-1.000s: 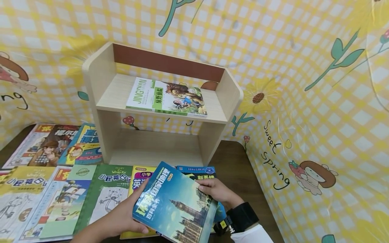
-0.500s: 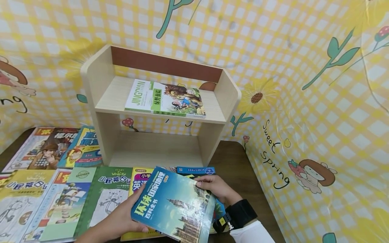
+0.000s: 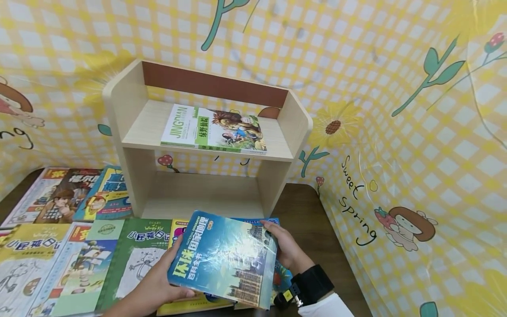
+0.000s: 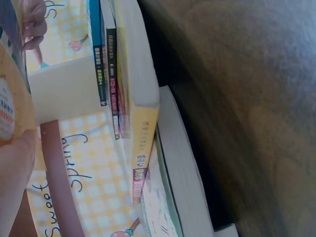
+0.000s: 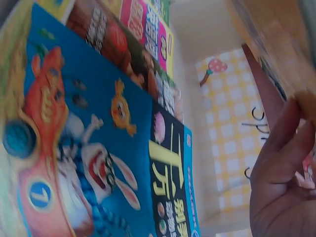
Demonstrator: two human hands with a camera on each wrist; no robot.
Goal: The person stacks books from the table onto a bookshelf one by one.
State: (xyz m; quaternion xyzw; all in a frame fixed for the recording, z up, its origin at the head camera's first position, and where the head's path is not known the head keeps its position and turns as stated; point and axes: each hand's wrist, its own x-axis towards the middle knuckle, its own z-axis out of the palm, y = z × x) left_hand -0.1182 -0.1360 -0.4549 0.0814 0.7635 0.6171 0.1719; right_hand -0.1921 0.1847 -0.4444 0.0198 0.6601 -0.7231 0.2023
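Both hands hold a glossy blue book point(image 3: 223, 257) with a clock-tower cover, lifted off the row of books at the table's front. My left hand point(image 3: 160, 286) grips its left edge, thumb on the cover. My right hand point(image 3: 287, 248) grips the right edge, fingers curled over the top corner. In the right wrist view those fingers point(image 5: 279, 163) wrap the book's edge above a blue cartoon-rabbit book point(image 5: 94, 148) lying flat. The left wrist view shows my palm point(image 4: 15, 182) under the book and stacked book spines point(image 4: 128, 98).
A small wooden two-tier shelf point(image 3: 119, 110) stands behind, with a green-and-white lion book point(image 3: 214, 130) flat on its upper tier. Several books cover the dark table point(image 3: 309, 211) on the left. Yellow checkered cloth point(image 3: 396, 132) walls the back and right.
The blue book has risen and tilted flatter, moving slightly toward the shelf. My right hand slid from the cover to its right edge.
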